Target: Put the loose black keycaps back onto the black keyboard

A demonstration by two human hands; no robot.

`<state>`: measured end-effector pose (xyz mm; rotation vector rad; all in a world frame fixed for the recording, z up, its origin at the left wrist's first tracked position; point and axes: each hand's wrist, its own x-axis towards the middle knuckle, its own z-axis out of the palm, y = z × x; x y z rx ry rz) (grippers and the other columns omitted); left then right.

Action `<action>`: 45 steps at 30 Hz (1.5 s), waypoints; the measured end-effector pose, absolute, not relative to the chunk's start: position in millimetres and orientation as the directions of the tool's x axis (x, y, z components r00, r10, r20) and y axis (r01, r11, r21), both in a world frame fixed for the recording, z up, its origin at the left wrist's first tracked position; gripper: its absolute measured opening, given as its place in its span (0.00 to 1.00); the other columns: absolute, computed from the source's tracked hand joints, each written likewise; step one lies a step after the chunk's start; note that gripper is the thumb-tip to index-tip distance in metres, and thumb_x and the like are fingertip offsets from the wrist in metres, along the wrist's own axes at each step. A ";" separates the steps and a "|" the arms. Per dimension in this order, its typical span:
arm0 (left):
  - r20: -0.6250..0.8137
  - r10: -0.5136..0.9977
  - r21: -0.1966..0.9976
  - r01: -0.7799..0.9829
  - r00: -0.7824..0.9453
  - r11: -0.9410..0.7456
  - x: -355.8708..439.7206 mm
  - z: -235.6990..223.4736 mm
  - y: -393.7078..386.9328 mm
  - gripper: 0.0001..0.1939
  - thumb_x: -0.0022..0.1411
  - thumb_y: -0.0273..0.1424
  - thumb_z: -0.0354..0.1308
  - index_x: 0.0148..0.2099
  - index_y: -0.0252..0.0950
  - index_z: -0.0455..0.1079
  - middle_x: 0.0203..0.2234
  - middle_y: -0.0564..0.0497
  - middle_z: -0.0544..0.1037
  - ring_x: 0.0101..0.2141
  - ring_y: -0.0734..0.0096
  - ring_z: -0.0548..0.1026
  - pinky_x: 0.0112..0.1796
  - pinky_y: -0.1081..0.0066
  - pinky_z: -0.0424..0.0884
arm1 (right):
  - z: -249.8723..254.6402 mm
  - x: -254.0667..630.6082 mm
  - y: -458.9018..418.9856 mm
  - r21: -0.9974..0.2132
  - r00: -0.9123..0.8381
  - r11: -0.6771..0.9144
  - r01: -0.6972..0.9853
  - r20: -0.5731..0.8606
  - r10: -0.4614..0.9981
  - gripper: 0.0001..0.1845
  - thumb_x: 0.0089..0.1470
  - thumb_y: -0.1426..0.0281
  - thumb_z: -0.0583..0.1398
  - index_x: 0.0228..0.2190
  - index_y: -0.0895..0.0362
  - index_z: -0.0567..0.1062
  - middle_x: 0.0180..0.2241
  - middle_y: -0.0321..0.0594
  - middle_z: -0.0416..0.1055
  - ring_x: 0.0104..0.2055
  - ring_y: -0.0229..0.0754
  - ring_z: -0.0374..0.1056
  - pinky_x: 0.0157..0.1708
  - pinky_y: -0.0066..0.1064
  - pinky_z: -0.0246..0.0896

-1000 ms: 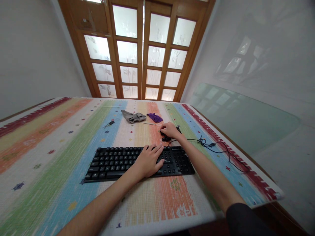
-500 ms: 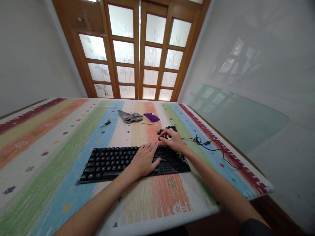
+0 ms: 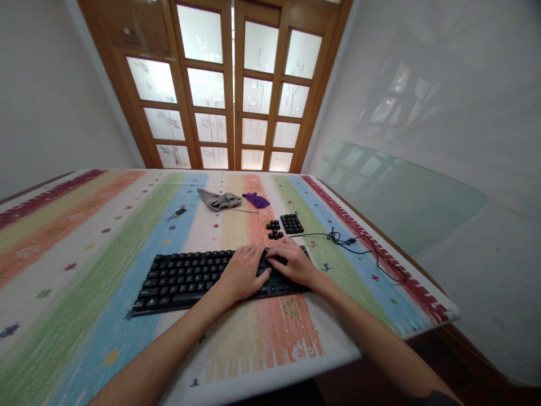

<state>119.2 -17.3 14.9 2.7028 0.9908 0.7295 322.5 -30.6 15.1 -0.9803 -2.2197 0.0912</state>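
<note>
A black keyboard (image 3: 181,280) lies across the front of the table, with keycaps on its left part and bare key posts along its lower right. My left hand (image 3: 244,272) rests flat on the keyboard right of its middle, fingers stretched out and thumb apart, holding nothing. Beside it, over the right part, my right hand (image 3: 293,262) has thumb and forefinger pinched at a small dark keycap (image 3: 267,255), mostly hidden by the fingers. Behind that hand lie several loose keycaps (image 3: 274,234) and a block of number-pad keycaps (image 3: 291,224).
A black cable (image 3: 355,242) runs off to the right in a loose tangle. Farther back are a grey cloth (image 3: 220,200), a purple cloth (image 3: 257,200) and a thin rod (image 3: 245,211). A small black object (image 3: 180,212) lies at the left. A striped cloth (image 3: 105,293) covers the table.
My right hand has come from the loose keycaps back toward me, down to the keyboard next to my left hand. The loose keycaps are uncovered now. My left hand stays on the keyboard.
</note>
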 end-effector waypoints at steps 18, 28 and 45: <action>0.383 0.641 0.310 0.561 0.666 -0.768 118.8 19.2 -19.3 0.19 0.63 0.34 0.56 0.56 0.36 0.63 0.52 0.40 0.75 0.53 0.51 0.72 0.55 0.52 0.67 | 10.2 321.7 -26.8 -0.291 -0.500 0.730 0.618 0.571 0.651 0.09 0.62 0.75 0.59 0.38 0.54 0.79 0.38 0.42 0.80 0.38 0.46 0.70 0.45 0.43 0.65; 0.368 0.650 0.304 0.575 0.664 -0.760 119.7 19.3 -19.5 0.20 0.64 0.34 0.57 0.56 0.34 0.63 0.52 0.39 0.74 0.53 0.51 0.72 0.55 0.53 0.67 | 12.0 323.8 -26.8 -0.224 -0.509 0.734 0.640 0.591 0.625 0.10 0.62 0.75 0.60 0.29 0.56 0.77 0.33 0.40 0.79 0.36 0.45 0.66 0.40 0.40 0.66; 0.440 0.576 0.273 0.508 0.689 -0.817 117.4 14.0 -17.8 0.13 0.64 0.31 0.55 0.51 0.37 0.69 0.55 0.41 0.73 0.57 0.52 0.70 0.58 0.50 0.66 | 16.9 316.4 -39.2 -0.116 -0.552 0.710 0.695 0.547 0.629 0.07 0.57 0.77 0.59 0.32 0.55 0.76 0.34 0.44 0.73 0.40 0.49 0.63 0.44 0.44 0.66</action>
